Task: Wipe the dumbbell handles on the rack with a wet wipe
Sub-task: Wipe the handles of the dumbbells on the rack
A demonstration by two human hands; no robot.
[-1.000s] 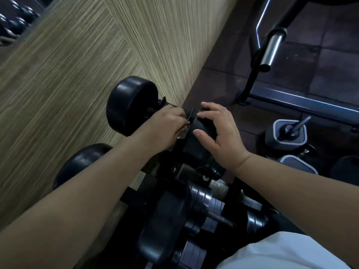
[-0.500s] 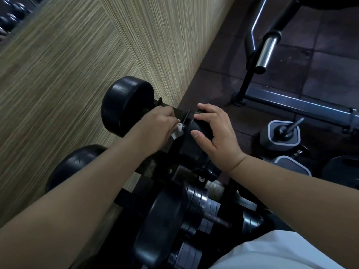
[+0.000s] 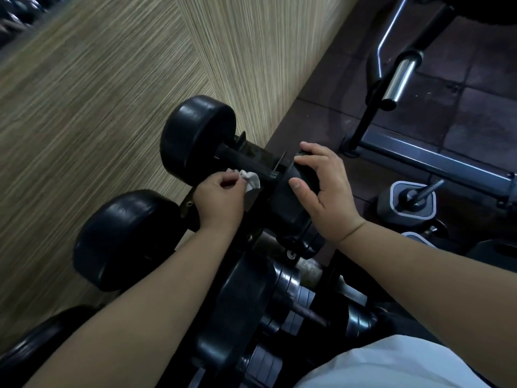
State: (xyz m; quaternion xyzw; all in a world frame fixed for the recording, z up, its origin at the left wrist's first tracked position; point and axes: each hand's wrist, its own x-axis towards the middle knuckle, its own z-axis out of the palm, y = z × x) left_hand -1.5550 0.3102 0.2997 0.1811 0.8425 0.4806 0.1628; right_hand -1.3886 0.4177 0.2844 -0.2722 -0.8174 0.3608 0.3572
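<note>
A black dumbbell lies on the rack [image 3: 246, 152], its far head [image 3: 195, 138] by the wall and its dark handle [image 3: 246, 163] bare in the middle. My left hand [image 3: 221, 200] sits just below the handle, pinching a small crumpled white wet wipe [image 3: 250, 179] that hangs close to the handle's underside. My right hand [image 3: 324, 189] is spread over the near head [image 3: 285, 200] of the same dumbbell, fingers on top and thumb on its face. A second black dumbbell head [image 3: 123, 239] sits below, its handle hidden under my left forearm.
A striped wood-grain wall [image 3: 112, 93] runs along the left. Stacked plate dumbbells [image 3: 291, 298] fill the lower rack rows. To the right stand a bench frame [image 3: 419, 161], a chrome bar end [image 3: 400, 77] and grey-rimmed dumbbells [image 3: 411, 197] on dark floor tiles.
My left hand has come off the top dumbbell's handle and dropped toward me, uncovering the handle and the white wipe. My right hand stays on the near head.
</note>
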